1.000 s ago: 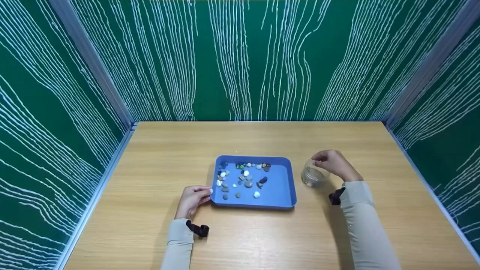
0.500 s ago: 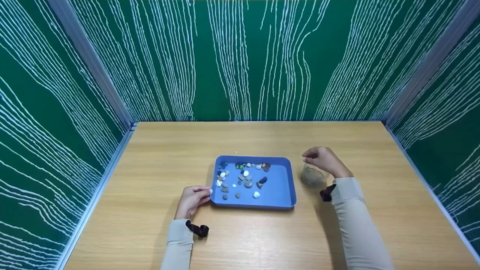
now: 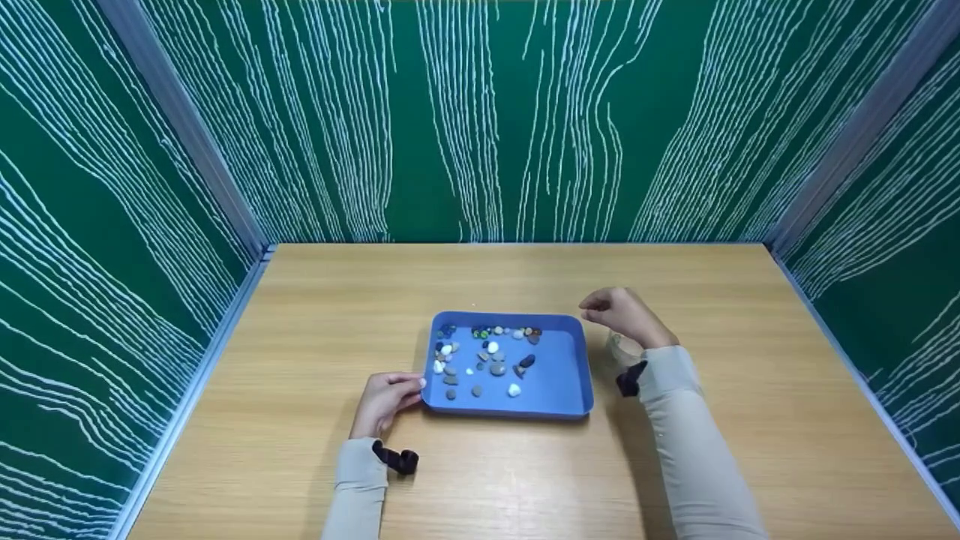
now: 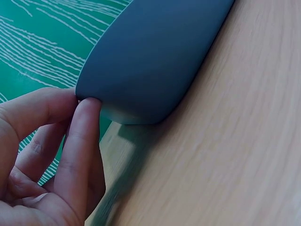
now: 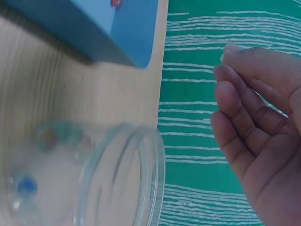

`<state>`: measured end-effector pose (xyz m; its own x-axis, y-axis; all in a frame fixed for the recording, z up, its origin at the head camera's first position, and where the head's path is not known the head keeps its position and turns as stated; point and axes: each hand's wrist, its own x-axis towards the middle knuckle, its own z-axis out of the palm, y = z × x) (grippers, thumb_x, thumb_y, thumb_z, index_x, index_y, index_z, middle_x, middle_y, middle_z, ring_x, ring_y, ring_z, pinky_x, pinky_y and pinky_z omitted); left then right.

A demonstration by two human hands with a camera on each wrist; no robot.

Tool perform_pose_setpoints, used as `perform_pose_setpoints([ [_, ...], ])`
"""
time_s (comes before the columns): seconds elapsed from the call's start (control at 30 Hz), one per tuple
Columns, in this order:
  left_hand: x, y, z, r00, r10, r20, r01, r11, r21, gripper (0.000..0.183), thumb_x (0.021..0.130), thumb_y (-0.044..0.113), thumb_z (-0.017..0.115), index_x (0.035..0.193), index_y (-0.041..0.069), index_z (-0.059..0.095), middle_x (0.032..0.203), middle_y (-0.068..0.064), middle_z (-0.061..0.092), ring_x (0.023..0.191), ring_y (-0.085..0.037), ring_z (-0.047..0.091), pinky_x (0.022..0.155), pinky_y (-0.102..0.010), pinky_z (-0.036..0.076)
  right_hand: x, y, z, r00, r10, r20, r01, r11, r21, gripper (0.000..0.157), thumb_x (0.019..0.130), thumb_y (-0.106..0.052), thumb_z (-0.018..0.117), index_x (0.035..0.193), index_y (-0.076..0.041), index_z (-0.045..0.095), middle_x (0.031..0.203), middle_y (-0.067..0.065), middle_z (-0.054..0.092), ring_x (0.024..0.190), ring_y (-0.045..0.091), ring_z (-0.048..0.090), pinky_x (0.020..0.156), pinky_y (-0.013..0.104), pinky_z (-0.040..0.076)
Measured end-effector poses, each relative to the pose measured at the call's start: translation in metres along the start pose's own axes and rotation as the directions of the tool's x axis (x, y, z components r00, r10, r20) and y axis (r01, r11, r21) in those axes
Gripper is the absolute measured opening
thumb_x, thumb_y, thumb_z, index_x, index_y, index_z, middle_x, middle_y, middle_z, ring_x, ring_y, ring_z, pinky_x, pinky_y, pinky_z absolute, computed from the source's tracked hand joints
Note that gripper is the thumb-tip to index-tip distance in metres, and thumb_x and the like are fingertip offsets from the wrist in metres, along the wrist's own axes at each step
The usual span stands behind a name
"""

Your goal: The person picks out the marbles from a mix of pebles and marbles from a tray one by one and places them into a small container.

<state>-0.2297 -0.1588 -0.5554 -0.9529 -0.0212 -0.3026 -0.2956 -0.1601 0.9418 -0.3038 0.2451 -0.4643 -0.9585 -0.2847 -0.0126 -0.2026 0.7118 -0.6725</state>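
A shallow blue tray (image 3: 553,382) lies on the table, with my left hand (image 3: 384,401) at its left edge. In the left wrist view, the thumb and forefinger pinch the rim of the tray (image 4: 150,61). My right hand (image 3: 626,315) hovers beyond the tray's upper right corner, partly in front of a clear jar (image 3: 624,349). Its fingers curve loosely, and the right wrist view shows nothing held in the hand (image 5: 265,117). That view also shows the jar (image 5: 122,174), blurred, with a few glassy bits inside, one of them blue.
Several pebbles and marbles lie in the tray, including a white pebble (image 3: 514,390), a dark stone (image 3: 527,361) and green marbles (image 3: 481,333). A wooden table (image 3: 337,322) carries everything. Green walls (image 3: 450,120) with white lines enclose its back and sides.
My right hand has moved left and slightly back, from over the jar towards the tray's right corner. My left hand and the tray have stayed in place.
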Motion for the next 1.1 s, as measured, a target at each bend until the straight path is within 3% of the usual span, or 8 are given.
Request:
perform_pose_setpoints([
  [0.23,0.005,-0.004,-0.001,1.0,-0.007,0.001,0.007,1.0,0.004,0.027,0.081,-0.008,0.068,0.105,-0.018,0.064,0.088,-0.011,0.07,0.074,-0.012,0.067,0.071,-0.024,0.062,0.012,-0.012,0.012,0.999,0.037,0.023,-0.037,0.999,0.0,0.021,0.093,-0.009,0.061,0.111,-0.001,0.069,0.11,0.017,0.069,0.1,0.029,0.066,0.089,0.043,0.058],
  [0.4,0.004,-0.003,-0.001,1.0,-0.006,0.008,0.006,1.0,0.011,0.027,0.081,-0.008,0.068,0.106,-0.018,0.063,0.087,-0.01,0.07,0.075,-0.012,0.067,0.071,-0.023,0.062,0.02,-0.02,0.019,1.0,-0.016,0.014,0.016,1.0,-0.003,0.02,0.092,-0.009,0.063,0.108,0.0,0.07,0.107,0.018,0.07,0.096,0.028,0.067,0.086,0.042,0.059],
  [0.87,0.005,-0.003,-0.002,1.0,-0.011,0.005,0.011,1.0,0.005,0.028,0.081,-0.009,0.066,0.107,-0.018,0.062,0.089,-0.013,0.07,0.075,-0.013,0.067,0.072,-0.025,0.062,0.034,-0.042,0.033,0.998,0.031,0.061,-0.032,0.999,0.016,0.02,0.094,-0.015,0.062,0.111,-0.008,0.07,0.11,0.011,0.069,0.097,0.024,0.066,0.091,0.042,0.058],
  [1.1,0.005,-0.003,-0.002,1.0,0.008,0.024,-0.009,1.0,0.014,0.028,0.081,-0.009,0.065,0.106,-0.021,0.062,0.084,-0.009,0.069,0.072,-0.012,0.066,0.068,-0.022,0.061,0.042,-0.052,0.043,0.998,-0.025,0.061,0.025,1.0,-0.012,0.02,0.094,-0.013,0.061,0.11,-0.006,0.07,0.11,0.013,0.069,0.097,0.025,0.066,0.089,0.04,0.058],
])
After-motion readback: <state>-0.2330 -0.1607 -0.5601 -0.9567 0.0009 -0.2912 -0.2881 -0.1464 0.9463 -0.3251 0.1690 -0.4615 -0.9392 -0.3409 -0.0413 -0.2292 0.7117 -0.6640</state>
